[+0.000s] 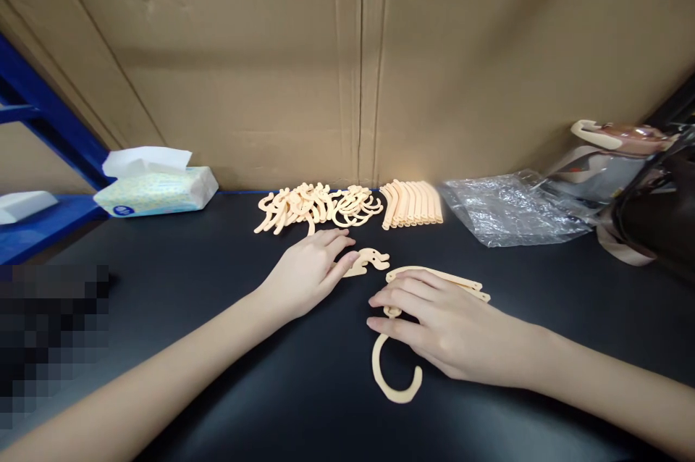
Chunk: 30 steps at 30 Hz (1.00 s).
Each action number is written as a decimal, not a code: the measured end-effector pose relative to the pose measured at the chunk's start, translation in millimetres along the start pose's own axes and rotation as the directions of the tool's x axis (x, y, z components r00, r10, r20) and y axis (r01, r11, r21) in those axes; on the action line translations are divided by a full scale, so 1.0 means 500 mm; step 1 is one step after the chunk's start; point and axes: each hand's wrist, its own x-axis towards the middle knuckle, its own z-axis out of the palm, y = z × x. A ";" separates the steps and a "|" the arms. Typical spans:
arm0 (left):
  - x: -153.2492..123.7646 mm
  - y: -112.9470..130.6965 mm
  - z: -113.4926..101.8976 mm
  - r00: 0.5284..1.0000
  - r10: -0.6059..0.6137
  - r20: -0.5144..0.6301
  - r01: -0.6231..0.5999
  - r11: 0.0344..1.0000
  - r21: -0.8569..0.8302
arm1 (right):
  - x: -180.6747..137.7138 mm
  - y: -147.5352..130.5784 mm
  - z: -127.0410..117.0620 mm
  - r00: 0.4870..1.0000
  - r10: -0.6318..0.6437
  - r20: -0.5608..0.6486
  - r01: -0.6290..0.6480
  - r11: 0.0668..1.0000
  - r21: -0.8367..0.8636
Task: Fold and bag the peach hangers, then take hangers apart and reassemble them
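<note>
The flat, animal-shaped piece [372, 259] lies by the left hand [309, 270], partly hidden under its fingers; whether that grip pinches it or only rests there, I cannot tell. The right hand [445, 324] covers the middle of two slim arm pieces [439, 276], near an open-curved hook [399, 397] on the black bench [244, 389]; its grip, too, is hidden beneath the palm. All these parts look like pale, smooth moulded plastic, probably light, stiff and a little slick. The arms would likely hold best at mid-length, the hook by its thick curve, the animal piece across its broad body rather than its narrow tips. Behind, similar arms [413, 203] stand in a neat row beside crinkled clear film [515, 208].
</note>
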 end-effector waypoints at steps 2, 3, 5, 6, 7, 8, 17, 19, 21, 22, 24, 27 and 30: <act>0.000 0.000 0.000 1.000 0.003 -0.006 -0.003 1.000 -0.007 | 0.001 -0.001 -0.001 1.000 -0.006 -0.021 0.005 1.000 -0.028; 0.000 0.000 0.000 1.000 0.004 -0.005 -0.004 1.000 -0.007 | 0.002 -0.001 -0.002 1.000 -0.008 -0.025 0.006 0.999 -0.046; 0.001 0.000 -0.001 1.000 0.002 0.005 -0.002 1.000 0.000 | 0.003 -0.001 -0.002 1.000 -0.001 -0.015 -0.001 0.997 -0.077; 0.001 0.000 -0.001 1.000 -0.002 0.012 0.002 1.000 0.004 | 0.004 -0.001 -0.002 1.000 0.004 -0.007 -0.005 0.996 -0.084; 0.001 0.001 -0.001 1.000 -0.006 0.017 0.006 1.000 0.007 | 0.003 0.000 -0.003 1.000 0.012 -0.003 -0.013 0.997 -0.081; 0.001 0.001 -0.001 1.000 -0.010 0.022 0.009 1.000 0.009 | 0.003 0.001 -0.005 1.000 0.028 -0.001 -0.028 0.998 -0.063; -0.002 0.001 -0.009 1.000 -0.013 -0.011 0.012 0.997 -0.070 | -0.023 0.089 -0.019 0.723 0.684 -0.096 -0.444 0.567 0.694; -0.004 0.010 -0.015 0.995 0.045 -0.084 -0.052 0.995 -0.080 | -0.030 0.116 -0.010 0.632 0.772 -0.060 -0.429 0.414 0.803; -0.008 0.029 -0.019 0.978 0.159 -0.135 -0.168 0.984 -0.062 | -0.034 0.136 -0.002 0.575 0.818 0.013 -0.411 0.275 0.869; -0.012 0.041 -0.019 0.965 0.225 -0.138 -0.234 0.971 -0.049 | -0.036 0.141 0.002 0.554 0.831 0.052 -0.403 0.213 0.890; -0.020 0.070 -0.018 0.929 0.352 -0.112 -0.358 0.933 -0.032 | -0.036 0.143 0.005 0.529 0.841 0.116 -0.388 0.119 0.914; -0.032 0.106 -0.012 0.876 0.477 -0.073 -0.479 0.878 -0.007 | -0.031 0.129 0.000 0.541 0.822 0.179 -0.366 0.038 0.930; -0.037 0.121 -0.005 0.867 0.496 -0.052 -0.494 0.868 0.046 | -0.022 0.110 -0.007 0.577 0.787 0.219 -0.348 -0.005 0.938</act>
